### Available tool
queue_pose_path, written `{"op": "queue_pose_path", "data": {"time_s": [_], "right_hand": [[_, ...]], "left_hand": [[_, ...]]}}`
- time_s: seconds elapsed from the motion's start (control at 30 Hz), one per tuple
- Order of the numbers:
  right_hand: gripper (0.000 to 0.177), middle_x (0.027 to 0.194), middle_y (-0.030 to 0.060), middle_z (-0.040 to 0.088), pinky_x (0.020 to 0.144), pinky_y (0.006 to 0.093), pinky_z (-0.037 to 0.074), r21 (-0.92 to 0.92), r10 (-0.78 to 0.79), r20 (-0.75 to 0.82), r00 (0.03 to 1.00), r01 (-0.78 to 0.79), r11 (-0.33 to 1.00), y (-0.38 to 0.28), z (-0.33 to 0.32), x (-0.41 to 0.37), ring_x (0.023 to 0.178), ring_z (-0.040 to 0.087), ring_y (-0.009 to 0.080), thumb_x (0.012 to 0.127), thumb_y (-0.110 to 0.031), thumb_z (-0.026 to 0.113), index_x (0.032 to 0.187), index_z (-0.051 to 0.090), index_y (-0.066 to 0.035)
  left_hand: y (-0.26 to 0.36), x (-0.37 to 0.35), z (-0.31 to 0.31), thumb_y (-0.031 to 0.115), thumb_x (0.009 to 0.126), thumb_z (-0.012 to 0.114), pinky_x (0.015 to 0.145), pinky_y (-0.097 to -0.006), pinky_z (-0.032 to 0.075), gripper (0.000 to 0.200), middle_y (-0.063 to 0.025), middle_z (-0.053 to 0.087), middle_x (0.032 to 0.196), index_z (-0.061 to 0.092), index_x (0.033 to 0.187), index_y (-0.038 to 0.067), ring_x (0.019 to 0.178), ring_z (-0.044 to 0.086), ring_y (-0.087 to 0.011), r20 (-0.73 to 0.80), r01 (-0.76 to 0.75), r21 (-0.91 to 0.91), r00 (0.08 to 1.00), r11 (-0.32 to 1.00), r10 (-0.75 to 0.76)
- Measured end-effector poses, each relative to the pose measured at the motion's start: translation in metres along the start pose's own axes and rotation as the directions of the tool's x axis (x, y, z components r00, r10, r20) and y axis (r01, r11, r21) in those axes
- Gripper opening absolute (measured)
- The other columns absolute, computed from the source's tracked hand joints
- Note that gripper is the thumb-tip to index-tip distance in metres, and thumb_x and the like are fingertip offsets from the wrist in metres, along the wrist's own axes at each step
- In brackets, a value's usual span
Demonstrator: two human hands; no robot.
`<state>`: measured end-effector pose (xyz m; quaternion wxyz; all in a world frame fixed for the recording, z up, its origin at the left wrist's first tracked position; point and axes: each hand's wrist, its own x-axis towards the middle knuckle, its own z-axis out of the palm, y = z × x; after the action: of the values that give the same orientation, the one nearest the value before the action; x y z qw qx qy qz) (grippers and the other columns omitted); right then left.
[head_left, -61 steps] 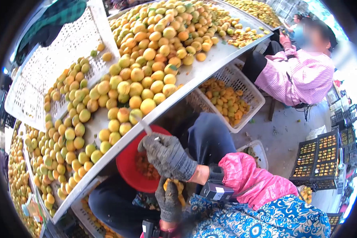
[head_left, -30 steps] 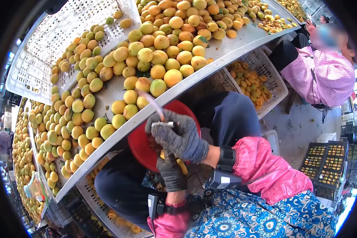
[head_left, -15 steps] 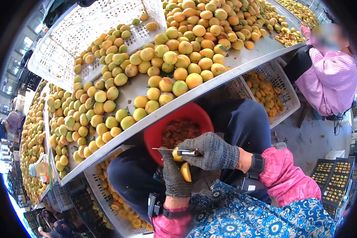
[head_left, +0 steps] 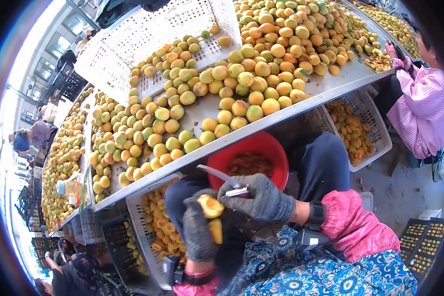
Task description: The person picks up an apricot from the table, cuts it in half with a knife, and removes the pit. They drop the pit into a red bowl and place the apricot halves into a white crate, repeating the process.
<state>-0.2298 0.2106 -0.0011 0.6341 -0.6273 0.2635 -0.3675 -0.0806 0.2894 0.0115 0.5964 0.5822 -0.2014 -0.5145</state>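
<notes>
My left hand, in a grey knit glove, is closed around cut pieces of yellow fruit; one piece shows its hollow inner side and another sits below it. My right hand, also gloved, grips a knife whose curved blade points up and left, apart from the fruit. Behind my hands stands a red bowl with reddish-brown bits in its bottom.
A metal-edged table piled with yellow-green fruit spans the view ahead. White crates of cut fruit stand below left and right. A co-worker in pink checks sits at the right.
The knife has come away from the fruit and its blade now shows broadly. My left hand has moved down and left, with the cut fruit opened. The whole view has shifted.
</notes>
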Motion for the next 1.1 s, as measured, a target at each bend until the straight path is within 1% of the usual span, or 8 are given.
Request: {"op": "queue_pose_path", "data": {"time_s": [0.1,0.2,0.27,0.37,0.57,0.83,0.97,1.1], "right_hand": [[0.014,0.077,0.0049,0.065,0.067,0.0273,0.048,0.088,0.124,0.040,0.992,-0.127,0.988,-0.021,-0.015,0.006,0.075,0.058,0.0071,0.088,-0.013,0.063,0.096,0.065,-0.002],[0.019,0.073,0.0112,0.065,0.066,0.0334,0.050,-0.232,-0.033,0.048,0.998,0.043,0.972,-0.011,-0.038,0.007,0.070,0.064,0.0201,0.085,-0.023,0.066,0.090,0.064,-0.004],[0.023,0.072,0.0137,0.064,0.065,0.0370,0.051,-0.425,-0.018,0.101,0.995,0.060,0.903,-0.007,-0.054,0.005,0.069,0.065,0.0263,0.085,-0.028,0.066,0.087,0.064,-0.005],[0.025,0.069,0.0173,0.063,0.064,0.0453,0.051,-0.801,0.224,0.125,0.967,-0.035,0.598,0.010,-0.071,0.004,0.068,0.064,0.0359,0.083,-0.033,0.064,0.084,0.062,-0.008],[0.017,0.070,0.0175,0.063,0.062,0.0485,0.050,-0.789,0.276,0.022,0.961,-0.152,0.595,0.024,-0.083,0.011,0.069,0.064,0.0364,0.082,-0.025,0.061,0.090,0.061,-0.010],[0.014,0.064,0.0143,0.060,0.054,0.0420,0.050,-0.755,0.207,0.033,0.978,-0.111,0.647,0.017,-0.096,0.018,0.060,0.062,0.0332,0.082,-0.021,0.066,0.088,0.062,-0.010],[0.014,0.064,0.0138,0.060,0.053,0.0420,0.049,-0.728,0.100,0.027,0.995,-0.049,0.684,0.024,-0.098,0.020,0.059,0.062,0.0327,0.083,-0.023,0.065,0.089,0.062,-0.010],[0.013,0.066,0.0133,0.060,0.055,0.0429,0.050,-0.716,0.168,0.016,0.986,-0.106,0.690,0.020,-0.098,0.022,0.061,0.062,0.0334,0.083,-0.023,0.064,0.087,0.062,-0.011]], "left_hand": [[0.038,-0.001,-0.050,0.058,0.094,0.043,0.039,-0.0235,0.041,0.053,-0.0036,0.056,0.068,0.059,0.101,0.008,0.045,0.050,-0.0140,-0.152,-0.157,-0.005,0.976,0.988,0.154],[0.058,0.009,-0.125,0.051,0.096,0.046,0.049,-0.0244,0.045,0.048,-0.0049,0.059,0.075,0.061,0.104,0.007,0.056,0.055,-0.0136,-0.107,-0.282,0.323,0.938,0.903,0.331],[0.055,0.025,-0.156,0.036,0.096,0.052,0.074,-0.0316,0.049,0.037,-0.0092,0.063,0.092,0.059,0.108,0.001,0.086,0.062,-0.0206,-0.051,-0.223,0.838,0.876,0.498,0.479],[0.055,0.048,-0.160,0.027,0.093,0.057,0.085,-0.0347,0.046,0.032,-0.0137,0.064,0.099,0.060,0.109,-0.001,0.097,0.060,-0.0244,-0.026,-0.197,0.929,0.810,0.314,0.586],[0.080,0.158,-0.109,0.019,0.087,0.061,0.081,-0.0376,0.047,0.022,-0.0147,0.064,0.089,0.064,0.102,0.003,0.090,0.061,-0.0287,0.197,-0.337,0.922,0.833,0.193,0.517],[0.065,0.280,-0.077,0.030,0.077,0.070,0.088,-0.0455,0.045,0.051,-0.0160,0.057,0.114,0.056,0.121,0.010,0.103,0.054,-0.0357,0.483,-0.262,0.845,0.746,-0.465,0.459],[0.082,0.305,-0.062,0.027,0.076,0.070,0.096,-0.0441,0.043,0.061,-0.0168,0.056,0.122,0.050,0.131,0.010,0.115,0.051,-0.0348,0.425,-0.298,0.863,0.864,-0.407,0.269],[0.084,0.332,-0.062,0.027,0.074,0.071,0.094,-0.0442,0.044,0.057,-0.0149,0.058,0.118,0.054,0.126,0.010,0.111,0.054,-0.0345,0.501,-0.336,0.807,0.825,-0.486,0.261]]}}
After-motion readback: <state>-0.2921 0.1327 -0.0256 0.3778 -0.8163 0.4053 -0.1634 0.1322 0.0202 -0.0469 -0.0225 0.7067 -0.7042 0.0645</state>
